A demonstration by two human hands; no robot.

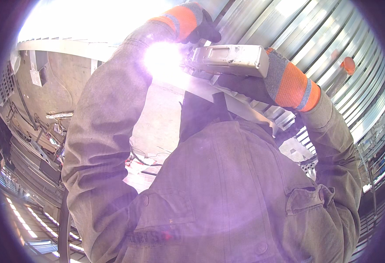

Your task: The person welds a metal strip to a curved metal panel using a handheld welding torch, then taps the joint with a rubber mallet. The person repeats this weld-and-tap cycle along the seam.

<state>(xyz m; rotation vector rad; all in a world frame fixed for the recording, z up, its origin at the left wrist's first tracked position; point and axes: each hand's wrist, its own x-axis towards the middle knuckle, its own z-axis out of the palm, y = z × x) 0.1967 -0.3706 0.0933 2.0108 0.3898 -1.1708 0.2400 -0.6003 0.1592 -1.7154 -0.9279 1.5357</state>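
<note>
Both my arms, in grey-green jacket sleeves, are raised in front of my chest. My right hand (249, 85), in a dark glove with an orange and grey cuff, grips a grey boxy hand tool (229, 59) from below. A very bright white glare (164, 61) burns at the tool's left tip, over a pale metal strip (210, 92). My left hand (199, 24), gloved the same way, is curled just above the tool's front end. The glare hides whether it holds anything.
A ribbed, shiny metal wall (324, 39) curves across the upper right, with an orange round cap (348, 65) on it. Stacked light metal profiles (300, 147) lie at the right. Cables (142, 158) trail on the pale floor. Dark metal racks (30, 144) stand at the left.
</note>
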